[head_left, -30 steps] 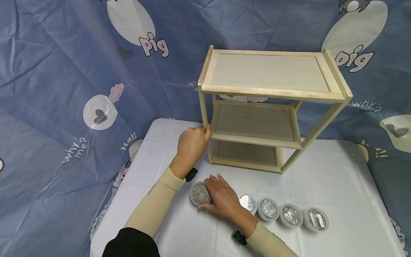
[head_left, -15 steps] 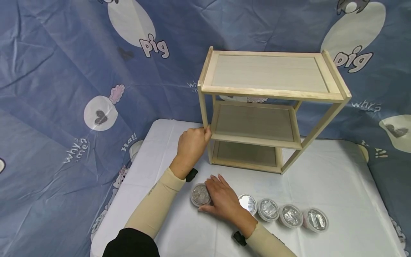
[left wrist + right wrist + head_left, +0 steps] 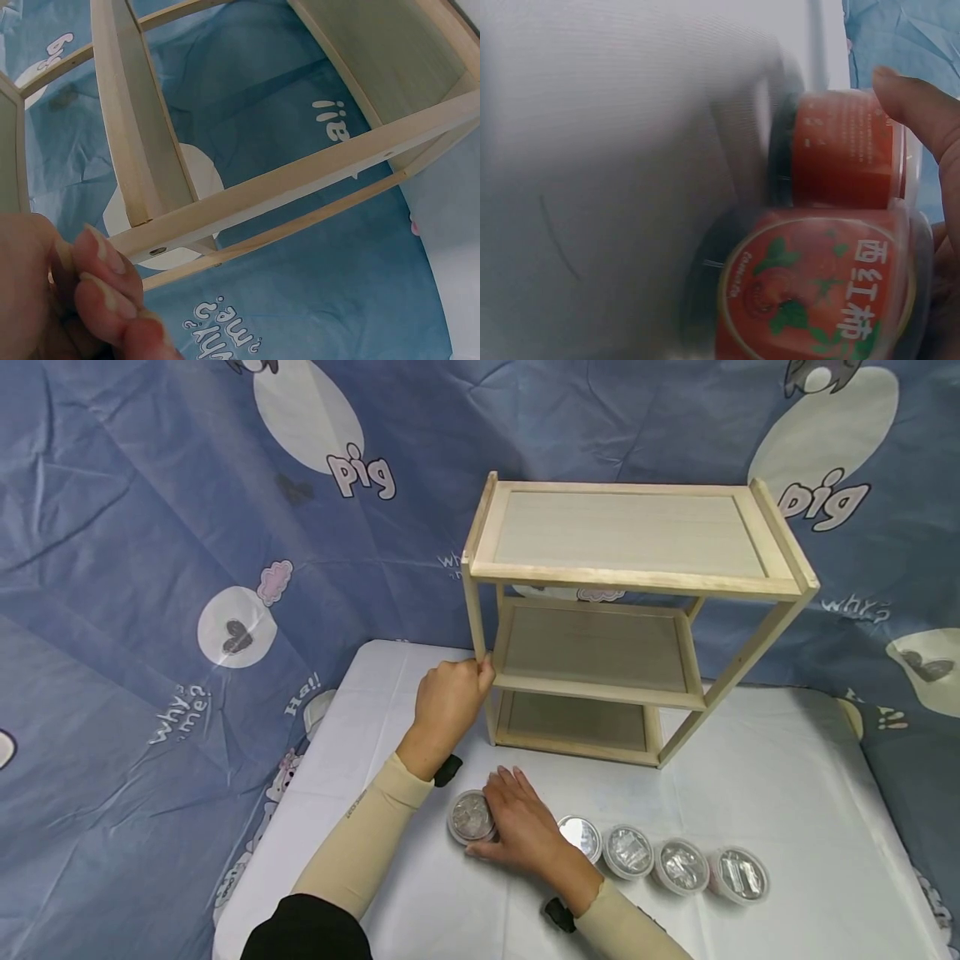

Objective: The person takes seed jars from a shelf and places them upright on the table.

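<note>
A light wooden three-tier shelf (image 3: 600, 581) stands on the white-covered table. My left hand (image 3: 448, 706) grips its front left post at about the middle tier. In the left wrist view the curled fingers (image 3: 109, 289) lie right at the wooden frame. My right hand (image 3: 521, 827) holds the leftmost round plastic tub (image 3: 471, 817), thumb at its near side and fingers along its right side. In the right wrist view this tub (image 3: 844, 146) has a red label and the thumb (image 3: 919, 109) lies at its lid. A nearer tub (image 3: 802, 300) shows a tomato label.
To the right of my right hand several similar tubs stand in a row, among them a tub (image 3: 628, 851) and the end tub (image 3: 738, 874). A blue printed cloth (image 3: 225, 485) hangs behind and beside the table (image 3: 795, 777).
My right hand and the leftmost tub have shifted very slightly to the right. The left hand stays on the shelf post.
</note>
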Action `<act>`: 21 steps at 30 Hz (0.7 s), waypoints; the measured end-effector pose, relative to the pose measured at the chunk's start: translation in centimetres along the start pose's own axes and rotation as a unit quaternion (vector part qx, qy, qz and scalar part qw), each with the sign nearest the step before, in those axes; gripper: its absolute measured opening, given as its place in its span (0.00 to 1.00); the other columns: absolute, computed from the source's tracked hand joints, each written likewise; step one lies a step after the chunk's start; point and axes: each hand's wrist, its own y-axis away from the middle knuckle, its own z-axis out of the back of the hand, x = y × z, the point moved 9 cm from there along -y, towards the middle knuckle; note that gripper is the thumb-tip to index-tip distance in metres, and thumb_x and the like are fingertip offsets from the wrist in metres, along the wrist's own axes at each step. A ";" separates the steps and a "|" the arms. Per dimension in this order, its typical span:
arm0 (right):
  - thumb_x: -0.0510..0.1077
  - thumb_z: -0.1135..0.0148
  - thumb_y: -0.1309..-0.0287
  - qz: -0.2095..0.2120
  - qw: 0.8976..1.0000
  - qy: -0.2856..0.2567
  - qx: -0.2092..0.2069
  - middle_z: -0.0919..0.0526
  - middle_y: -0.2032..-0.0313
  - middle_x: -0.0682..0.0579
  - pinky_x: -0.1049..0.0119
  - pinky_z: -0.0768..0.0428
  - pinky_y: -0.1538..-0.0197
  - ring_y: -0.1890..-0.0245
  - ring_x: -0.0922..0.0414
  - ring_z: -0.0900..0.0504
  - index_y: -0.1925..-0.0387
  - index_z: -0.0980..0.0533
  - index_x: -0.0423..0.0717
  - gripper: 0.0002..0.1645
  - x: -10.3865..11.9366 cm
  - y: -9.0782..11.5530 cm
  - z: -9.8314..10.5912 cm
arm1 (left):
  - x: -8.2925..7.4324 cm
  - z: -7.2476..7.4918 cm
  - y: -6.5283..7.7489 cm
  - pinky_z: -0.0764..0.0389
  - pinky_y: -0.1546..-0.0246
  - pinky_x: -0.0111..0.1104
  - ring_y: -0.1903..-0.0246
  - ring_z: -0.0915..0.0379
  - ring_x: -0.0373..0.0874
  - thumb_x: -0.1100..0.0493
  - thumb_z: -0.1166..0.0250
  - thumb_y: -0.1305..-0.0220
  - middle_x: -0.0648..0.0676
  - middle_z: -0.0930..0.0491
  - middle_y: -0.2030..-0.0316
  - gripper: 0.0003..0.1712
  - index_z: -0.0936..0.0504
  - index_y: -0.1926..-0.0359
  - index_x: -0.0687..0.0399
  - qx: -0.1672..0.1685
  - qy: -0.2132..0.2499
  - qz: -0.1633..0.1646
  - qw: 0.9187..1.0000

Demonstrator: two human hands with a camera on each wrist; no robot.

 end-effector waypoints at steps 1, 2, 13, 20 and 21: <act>0.71 0.20 0.54 -0.003 1.000 -0.002 0.004 0.24 0.35 0.34 0.46 0.46 0.23 0.27 0.38 0.33 0.39 0.25 0.35 0.55 0.0 0.0 0.0 | 0.0 -0.1 0.0 0.27 0.90 0.45 0.91 0.29 0.51 0.56 0.43 0.21 0.54 0.32 0.91 0.33 0.37 0.89 0.48 0.003 0.001 0.002 1.000; 0.71 0.20 0.54 -0.005 1.000 -0.005 0.007 0.24 0.34 0.34 0.46 0.46 0.23 0.27 0.38 0.34 0.38 0.25 0.35 0.55 0.0 0.0 0.0 | 0.1 -0.1 0.0 0.27 0.89 0.45 0.91 0.29 0.50 0.56 0.44 0.21 0.53 0.32 0.91 0.33 0.36 0.89 0.48 0.006 0.002 0.003 1.000; 0.72 0.21 0.53 -0.015 1.000 0.004 0.016 0.28 0.31 0.33 0.45 0.50 0.22 0.24 0.39 0.38 0.33 0.28 0.33 0.60 -0.3 0.1 -0.3 | 0.2 -0.3 0.0 0.27 0.89 0.44 0.91 0.29 0.51 0.54 0.45 0.20 0.52 0.33 0.92 0.34 0.35 0.89 0.48 0.022 0.007 0.014 1.000; 0.74 0.25 0.49 -0.029 0.999 -0.034 0.001 0.33 0.26 0.38 0.49 0.53 0.21 0.22 0.44 0.42 0.28 0.31 0.37 0.61 -1.1 0.6 1.0 | 0.5 -0.5 0.2 0.26 0.87 0.45 0.89 0.28 0.51 0.49 0.48 0.18 0.52 0.32 0.90 0.34 0.32 0.87 0.49 0.051 0.027 0.037 0.998; 0.73 0.26 0.47 -0.030 0.999 -0.041 -0.006 0.33 0.26 0.39 0.50 0.52 0.21 0.22 0.44 0.41 0.28 0.30 0.37 0.59 -1.2 0.7 1.4 | 0.7 -0.6 0.3 0.27 0.86 0.45 0.89 0.28 0.51 0.47 0.49 0.17 0.52 0.32 0.90 0.34 0.31 0.86 0.49 0.059 0.031 0.044 0.997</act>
